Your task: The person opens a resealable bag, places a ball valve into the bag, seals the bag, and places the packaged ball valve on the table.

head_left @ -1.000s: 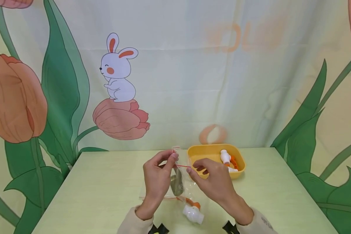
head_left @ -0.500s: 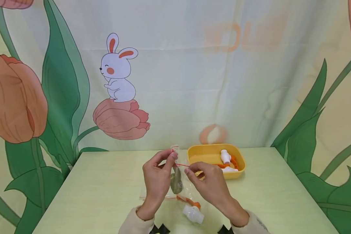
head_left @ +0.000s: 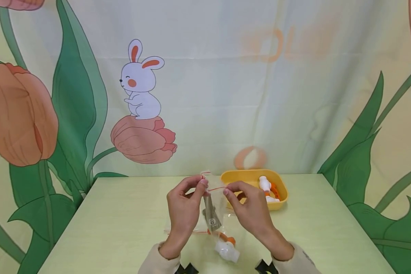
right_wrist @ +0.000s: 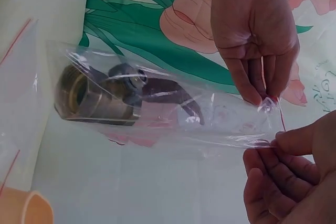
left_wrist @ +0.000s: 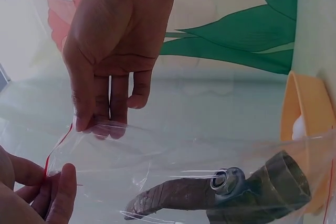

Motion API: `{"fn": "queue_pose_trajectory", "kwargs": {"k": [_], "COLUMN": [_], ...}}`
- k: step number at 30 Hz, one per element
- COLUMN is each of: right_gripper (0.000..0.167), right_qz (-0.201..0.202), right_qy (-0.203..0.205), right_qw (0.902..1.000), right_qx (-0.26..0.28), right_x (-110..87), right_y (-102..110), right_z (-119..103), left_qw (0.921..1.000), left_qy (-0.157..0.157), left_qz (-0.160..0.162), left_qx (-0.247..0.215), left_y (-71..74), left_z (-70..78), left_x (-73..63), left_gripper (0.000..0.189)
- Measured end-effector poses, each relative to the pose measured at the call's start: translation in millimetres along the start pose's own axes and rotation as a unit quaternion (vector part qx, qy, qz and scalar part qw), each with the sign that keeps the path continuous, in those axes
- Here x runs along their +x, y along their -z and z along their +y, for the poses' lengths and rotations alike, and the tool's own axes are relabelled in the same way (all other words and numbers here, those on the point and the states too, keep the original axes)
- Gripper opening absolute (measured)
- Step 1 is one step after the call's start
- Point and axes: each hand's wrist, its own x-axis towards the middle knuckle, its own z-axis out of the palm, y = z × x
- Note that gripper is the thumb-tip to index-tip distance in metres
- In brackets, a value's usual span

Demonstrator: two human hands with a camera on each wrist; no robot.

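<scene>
A clear zip bag (right_wrist: 226, 114) with a red seal line hangs between both hands. Inside it is a metal ball valve (head_left: 211, 217) with a lever handle and a threaded end, plainest in the left wrist view. My left hand (head_left: 185, 209) pinches the bag's top edge at the left between thumb and fingertips. My right hand (head_left: 253, 209) pinches the other end of that red line. Between the hands the mouth is stretched. Beneath, on the table, a white plastic valve (head_left: 227, 251) with an orange handle lies in front of the bag's lower end.
A yellow basket (head_left: 238, 175) at the table's back holds white-and-orange valves (head_left: 265, 184). Another flat clear bag (head_left: 181, 230) with a red line lies on the table (head_left: 123, 220) beneath the left hand. A printed curtain (head_left: 205, 95) hangs right behind the table.
My right hand has shifted slightly to the right and up, drawing the red line from a downward to an upward slant. The metal valve has swung and turned inside the bag.
</scene>
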Motion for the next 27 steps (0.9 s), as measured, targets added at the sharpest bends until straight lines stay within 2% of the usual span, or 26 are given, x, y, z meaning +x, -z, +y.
{"fn": "queue_pose_trajectory", "kwargs": {"k": [7,14,17,20,23,27], "right_gripper": [0.008,0.009,0.008,0.008,0.009,0.009], "right_qz": [0.003,0.001,-0.002,-0.010,-0.022,-0.032], "right_qy": [0.047,0.091,0.105,0.119,0.137,0.163], "right_qw": [0.9983,0.9942,0.9927,0.9907,0.9868,0.9807], "right_qx": [-0.034,-0.057,-0.059,-0.065,-0.082,-0.103], "right_x": [9.2,18.2,19.8,21.3,23.3,26.6], "right_y": [9,19,20,22,25,28], "right_z": [-2,-5,-4,-3,-1,0], "left_qw": [0.9999,0.9994,0.9983,0.9967,0.9940,0.9843], "left_qy": [0.009,0.020,0.015,-0.005,-0.041,-0.103], "left_qz": [0.001,-0.012,-0.015,-0.012,-0.012,-0.046], "left_qx": [-0.013,0.026,0.053,0.081,0.100,0.136], "left_y": [3.7,11.9,15.7,19.6,23.4,26.7], "left_z": [1.8,2.3,0.6,0.2,1.3,5.4], "left_x": [-2.0,-3.8,-3.7,-3.0,-1.3,3.3], "left_gripper": [0.010,0.007,0.005,0.005,0.005,0.005]}}
